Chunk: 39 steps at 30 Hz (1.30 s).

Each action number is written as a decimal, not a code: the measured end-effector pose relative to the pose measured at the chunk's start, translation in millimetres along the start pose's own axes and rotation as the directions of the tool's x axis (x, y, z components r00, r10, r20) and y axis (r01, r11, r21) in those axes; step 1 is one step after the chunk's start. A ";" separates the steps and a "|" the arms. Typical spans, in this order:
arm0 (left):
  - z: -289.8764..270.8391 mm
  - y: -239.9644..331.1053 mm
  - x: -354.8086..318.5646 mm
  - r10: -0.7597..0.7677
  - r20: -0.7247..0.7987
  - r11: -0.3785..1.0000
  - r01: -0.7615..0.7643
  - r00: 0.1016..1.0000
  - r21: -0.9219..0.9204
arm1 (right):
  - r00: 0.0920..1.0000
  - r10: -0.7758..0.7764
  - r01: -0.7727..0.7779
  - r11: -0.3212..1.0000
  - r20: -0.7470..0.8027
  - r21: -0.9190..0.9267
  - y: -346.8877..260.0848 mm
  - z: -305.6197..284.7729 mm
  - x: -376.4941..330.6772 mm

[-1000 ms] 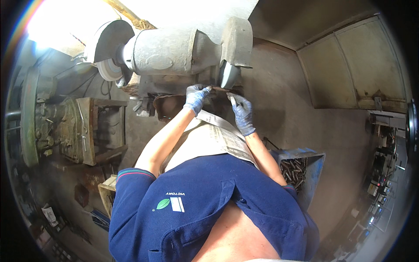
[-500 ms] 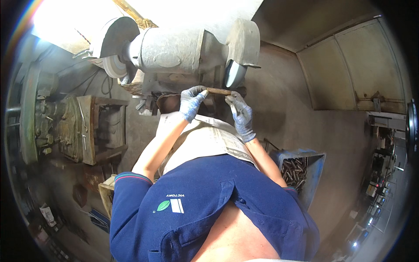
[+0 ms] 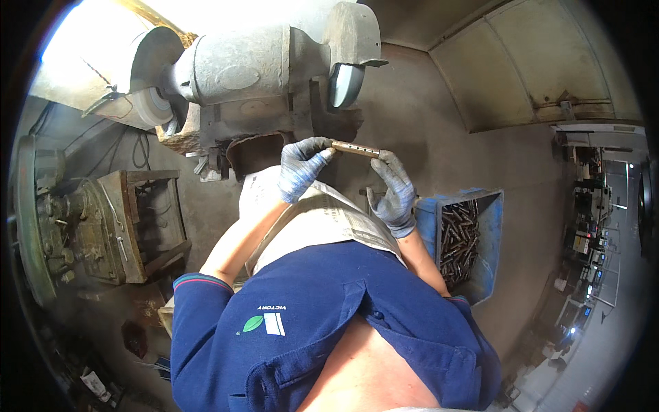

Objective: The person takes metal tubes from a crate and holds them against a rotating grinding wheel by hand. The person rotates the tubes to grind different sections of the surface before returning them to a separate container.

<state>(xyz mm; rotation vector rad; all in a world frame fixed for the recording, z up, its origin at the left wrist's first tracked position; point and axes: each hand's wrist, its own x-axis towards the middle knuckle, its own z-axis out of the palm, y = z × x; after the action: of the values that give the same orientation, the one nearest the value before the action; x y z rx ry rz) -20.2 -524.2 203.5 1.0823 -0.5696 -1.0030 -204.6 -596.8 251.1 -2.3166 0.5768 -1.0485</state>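
Note:
A short brown metal tube with a row of small holes is held nearly level in front of my body, its right end slightly lower. My left hand, in a grey-and-blue work glove, pinches the tube's left end. At the tube's other end, the fingertips of my gloved right hand rest against or just beside it. The thumb of that hand stands apart, pointing up and away from the tube. Beyond the hands is a grey bench grinder, with its right grinding wheel above the tube.
The grinder's left wheel sits under a guard. To my right, a blue bin holds many similar metal pieces. A greasy machine stands at left. A pale apron covers my lap.
The view has shifted, with the grinder now further up and left. My right thumb has spread away from the tube, and the tube's row of holes now faces up into view.

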 end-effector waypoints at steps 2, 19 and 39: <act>4.5 4.7 -8.6 -0.029 0.047 0.997 0.025 0.998 0.075 | 1.000 -0.026 0.026 0.999 0.014 -0.026 -3.1 -9.8 -5.8; -34.6 -122.9 -185.0 -0.534 -0.259 0.839 0.541 0.805 -0.050 | 0.841 0.459 -0.503 0.858 -0.286 -0.105 47.7 -196.8 -232.3; -160.6 12.3 -394.6 0.182 -0.642 0.608 0.428 0.744 0.669 | 0.903 0.230 -0.344 0.893 0.362 0.291 6.4 -12.7 -165.5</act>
<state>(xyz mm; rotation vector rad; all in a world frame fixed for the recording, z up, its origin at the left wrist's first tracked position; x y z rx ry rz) -69.6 -101.4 182.2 2.2142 -0.3154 -0.3571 -316.2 -511.0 163.0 -1.9518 0.5375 -0.5629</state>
